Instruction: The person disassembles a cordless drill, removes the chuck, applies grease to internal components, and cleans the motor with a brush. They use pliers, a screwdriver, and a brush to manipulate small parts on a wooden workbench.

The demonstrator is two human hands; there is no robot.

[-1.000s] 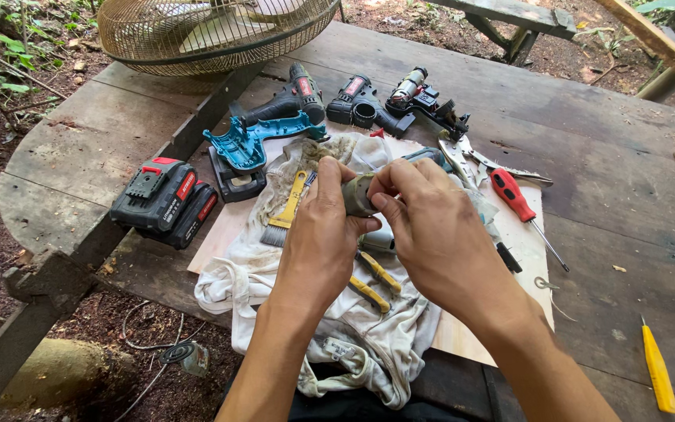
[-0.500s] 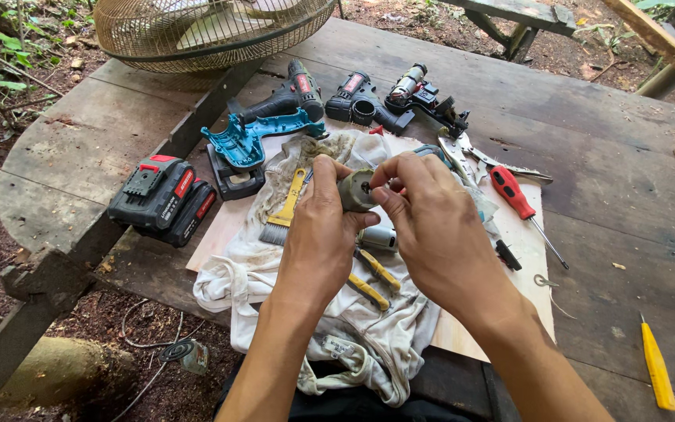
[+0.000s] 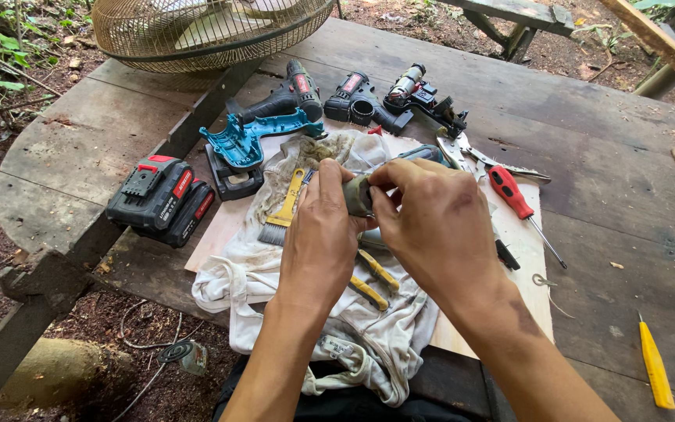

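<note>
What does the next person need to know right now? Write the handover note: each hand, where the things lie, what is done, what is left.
Left hand: gripping a small grey-green cylindrical part over the white cloth.
Right hand: fingertips pinching the same part's end.
Things: yellow-handled brush and yellow-handled pliers on the cloth; blue tool housing, drill bodies and two battery packs on the wooden table; red screwdriver to the right.
Done: the tool lies apart in pieces.
Left: the part is still in hand, nothing reassembled.
</note>
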